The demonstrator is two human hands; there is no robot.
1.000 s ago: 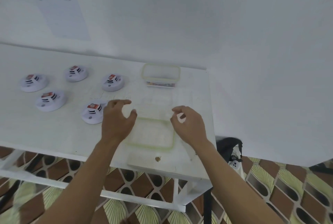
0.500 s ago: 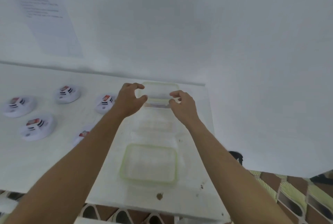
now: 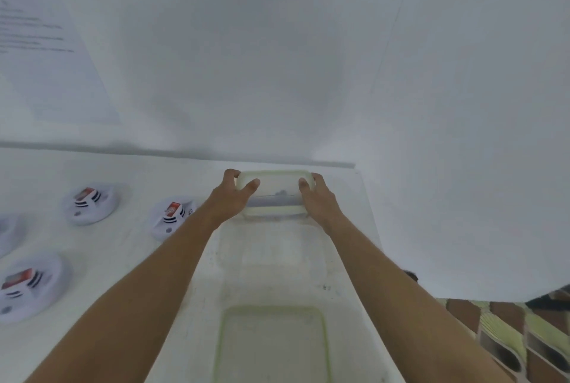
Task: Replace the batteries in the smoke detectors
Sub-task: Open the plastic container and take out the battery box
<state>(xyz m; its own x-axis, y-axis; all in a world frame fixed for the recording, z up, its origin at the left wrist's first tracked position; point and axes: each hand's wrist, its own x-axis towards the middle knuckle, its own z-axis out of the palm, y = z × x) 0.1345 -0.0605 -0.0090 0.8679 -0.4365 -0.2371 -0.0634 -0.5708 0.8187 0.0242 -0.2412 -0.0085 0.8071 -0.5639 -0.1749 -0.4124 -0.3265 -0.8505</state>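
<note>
White table (image 3: 123, 253), smoke detectors (image 3: 172, 217) left, clear container (image 3: 274, 194) behind, green-rimmed lid (image 3: 271, 345) near

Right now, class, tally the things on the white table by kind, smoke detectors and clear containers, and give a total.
Smoke detectors: 4, one cut off at the left edge
Clear green-rimmed containers: 2, the far container gripped by left hand and right hand, the near container untouched
Total: 6
</note>
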